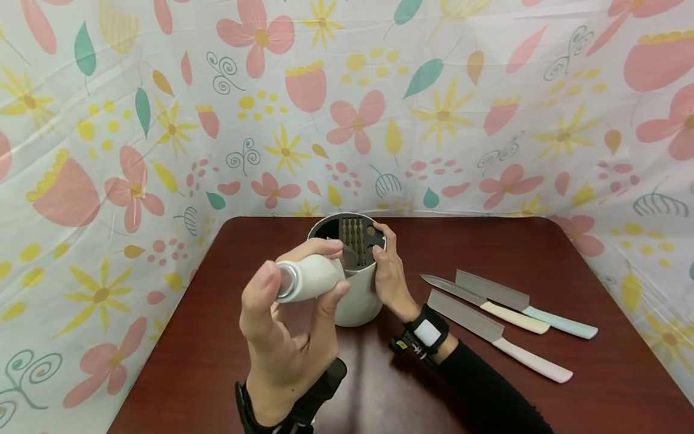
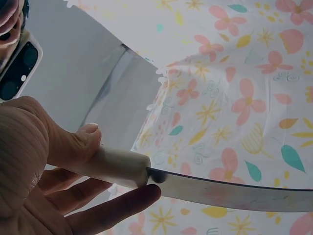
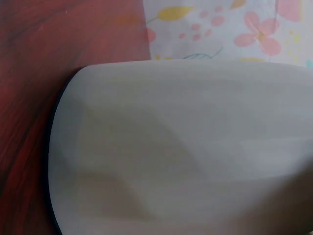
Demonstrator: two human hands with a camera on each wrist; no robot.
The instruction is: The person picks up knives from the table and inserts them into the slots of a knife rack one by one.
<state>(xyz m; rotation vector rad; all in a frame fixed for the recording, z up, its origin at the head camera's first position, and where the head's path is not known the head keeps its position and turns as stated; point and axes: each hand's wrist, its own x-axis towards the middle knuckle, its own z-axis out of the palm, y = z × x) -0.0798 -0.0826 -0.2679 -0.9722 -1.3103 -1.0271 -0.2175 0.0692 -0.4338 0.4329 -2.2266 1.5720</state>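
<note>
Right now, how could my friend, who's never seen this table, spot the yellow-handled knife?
On the dark red table, look right of the round white knife holder. The yellow-handled knife lies between the blue-handled knife and the pink-handled knife. Its blade is narrow and pointed; theirs are broad.

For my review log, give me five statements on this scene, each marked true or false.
The left hand holds a white-handled knife. True.
The right hand grips the knife block. True.
The pale-blue-handled knife lies left of the knife block. False: it lies to the right, on the table.
The yellow-handled knife lies between two others. True.
Four knives lie on the table. False: three do.
</note>
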